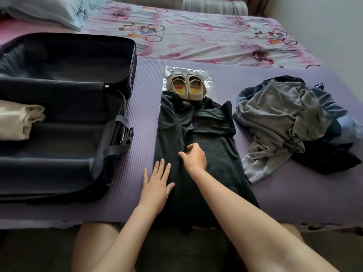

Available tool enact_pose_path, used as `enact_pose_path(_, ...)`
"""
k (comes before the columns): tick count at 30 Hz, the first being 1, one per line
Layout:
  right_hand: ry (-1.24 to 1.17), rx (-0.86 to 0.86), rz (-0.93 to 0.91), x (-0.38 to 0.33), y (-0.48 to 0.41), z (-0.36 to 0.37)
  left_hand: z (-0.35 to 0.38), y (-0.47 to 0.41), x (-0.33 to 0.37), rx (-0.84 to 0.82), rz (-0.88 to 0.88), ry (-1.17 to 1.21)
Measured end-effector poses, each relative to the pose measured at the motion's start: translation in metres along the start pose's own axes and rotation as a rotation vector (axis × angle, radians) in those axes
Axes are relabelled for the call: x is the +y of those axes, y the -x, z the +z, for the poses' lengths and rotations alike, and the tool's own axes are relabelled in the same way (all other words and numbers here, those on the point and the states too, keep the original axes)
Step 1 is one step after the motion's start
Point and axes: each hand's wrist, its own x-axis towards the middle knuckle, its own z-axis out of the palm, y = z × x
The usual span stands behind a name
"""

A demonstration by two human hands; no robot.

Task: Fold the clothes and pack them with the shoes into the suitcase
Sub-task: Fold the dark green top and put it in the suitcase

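Your bed's [196,36] purple mat [284,193] carries a dark garment [206,134]: open suitcase [59,163] left of it, shoes [186,85] beyond, clothes pile [284,118] right.

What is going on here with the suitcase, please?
A person is folding a dark garment on the purple mat: sleeves folded in, the left hand lies flat at its edge, the right hand curls on its middle. The open suitcase holds one folded cream garment; shoes and a clothes pile wait outside.

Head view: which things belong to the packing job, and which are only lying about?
Job: open navy fabric suitcase, flat black garment, small white children's shoes, crumpled grey-and-blue clothes pile, folded cream cloth.
Lying about: pale blue pillow, pink floral bedsheet, silver foil sheet.
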Motion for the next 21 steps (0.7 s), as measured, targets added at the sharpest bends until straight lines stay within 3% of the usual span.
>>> enact_pose_path(5, 0.025, 0.120, -0.083, 0.008, -0.003, 0.003, 0.031, 0.001, -0.017, 0.106, 0.053, -0.021)
enact_pose_path(8, 0.055, 0.077, -0.132, 0.019, -0.001, 0.003, 0.026, -0.002, -0.016, 0.170, 0.056, -0.058)
enact_pose_path(11, -0.062, 0.121, -0.154, 0.024, -0.006, -0.010, 0.008, -0.013, -0.008, 0.331, 0.024, 0.076)
enact_pose_path(14, -0.097, 0.293, -0.193, 0.044, -0.016, -0.046, -0.019, -0.034, 0.005, 0.416, -0.023, 0.258)
enact_pose_path(17, -0.047, 0.393, -0.098, 0.079, -0.025, -0.092, -0.044, -0.069, 0.032, 0.456, 0.041, 0.347)
enact_pose_path(21, 0.006, 0.327, 0.010, 0.113, -0.026, -0.126, -0.066, -0.128, 0.093, 0.419, 0.089, 0.490)
